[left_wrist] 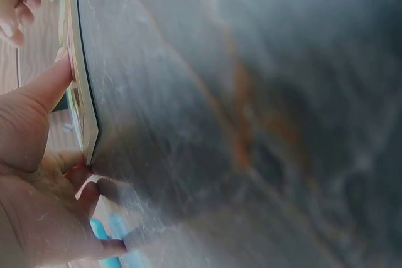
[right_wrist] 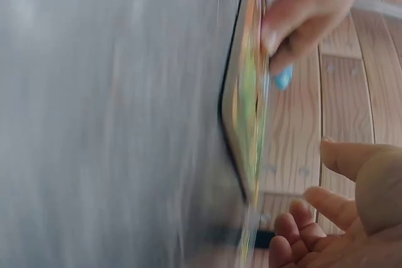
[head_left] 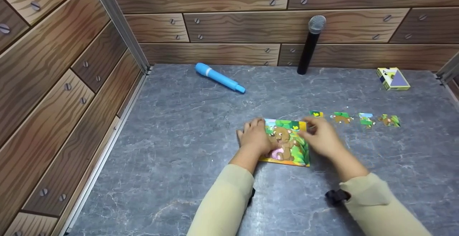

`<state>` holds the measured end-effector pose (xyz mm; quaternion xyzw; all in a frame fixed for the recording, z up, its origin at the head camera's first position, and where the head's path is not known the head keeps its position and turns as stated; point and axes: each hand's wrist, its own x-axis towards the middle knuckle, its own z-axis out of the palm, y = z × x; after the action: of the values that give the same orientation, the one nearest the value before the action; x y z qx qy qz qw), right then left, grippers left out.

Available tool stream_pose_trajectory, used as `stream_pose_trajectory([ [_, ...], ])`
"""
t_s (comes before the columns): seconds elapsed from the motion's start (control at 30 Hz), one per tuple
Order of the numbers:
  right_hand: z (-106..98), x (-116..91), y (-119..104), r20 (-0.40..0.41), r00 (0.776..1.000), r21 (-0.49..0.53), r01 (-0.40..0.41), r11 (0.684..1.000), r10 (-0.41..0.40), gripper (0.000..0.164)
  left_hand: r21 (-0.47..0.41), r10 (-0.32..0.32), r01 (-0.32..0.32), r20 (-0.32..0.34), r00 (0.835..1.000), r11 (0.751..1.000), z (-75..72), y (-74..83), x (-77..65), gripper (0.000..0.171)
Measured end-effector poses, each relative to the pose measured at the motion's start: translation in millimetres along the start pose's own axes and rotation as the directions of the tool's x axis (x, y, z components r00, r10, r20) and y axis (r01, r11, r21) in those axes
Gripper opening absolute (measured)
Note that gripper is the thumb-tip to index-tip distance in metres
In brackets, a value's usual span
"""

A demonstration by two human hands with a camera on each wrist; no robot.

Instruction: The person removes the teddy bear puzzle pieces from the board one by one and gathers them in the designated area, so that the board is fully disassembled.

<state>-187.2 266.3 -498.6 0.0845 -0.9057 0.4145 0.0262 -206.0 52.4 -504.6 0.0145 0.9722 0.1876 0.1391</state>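
A jigsaw puzzle board (head_left: 300,153) with a brown bear picture lies on the grey tabletop. My left hand (head_left: 255,135) holds its left side; in the left wrist view the thumb (left_wrist: 55,80) presses on top and the other fingers are by the edge. At the board's upper right corner hovers my right hand (head_left: 324,139). The right wrist view shows its thumb (right_wrist: 348,158) and fingers apart, with nothing between them. Several loose puzzle pieces (head_left: 341,118) form a row right of the board, the nearest piece (head_left: 317,114) just beyond the right hand.
A blue toy microphone (head_left: 220,78) lies toward the back left. Against the wood-patterned back wall (head_left: 229,28) a black microphone (head_left: 307,51) stands upright. A small yellow box (head_left: 393,79) sits at the back right. A metal-edged side wall (head_left: 107,132) borders the table's left.
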Motion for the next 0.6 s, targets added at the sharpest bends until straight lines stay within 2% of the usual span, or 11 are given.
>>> stream_pose_trajectory([
  [0.13,15.6,-4.6,-7.8,0.079,0.997,-0.016,-0.006,1.000,0.008,0.052,0.002,-0.001,0.001,-0.009,1.000,1.000,0.3,0.0,0.9,0.102],
  [0.3,25.8,-7.9,-14.2,0.158,0.985,-0.070,-0.057,0.996,0.067,0.054,0.008,-0.002,0.002,-0.016,1.000,1.000,1.2,-0.7,1.0,0.101],
  [0.43,29.4,-8.1,-16.2,0.184,0.978,-0.100,-0.079,0.992,0.097,0.054,0.013,0.001,-0.001,-0.018,1.000,1.000,0.8,-1.2,1.0,0.101],
  [0.6,31.3,-8.3,-16.4,0.178,0.979,-0.137,-0.079,0.987,0.103,0.052,0.025,0.011,-0.010,-0.022,1.000,1.000,-0.9,-1.3,0.0,0.101],
])
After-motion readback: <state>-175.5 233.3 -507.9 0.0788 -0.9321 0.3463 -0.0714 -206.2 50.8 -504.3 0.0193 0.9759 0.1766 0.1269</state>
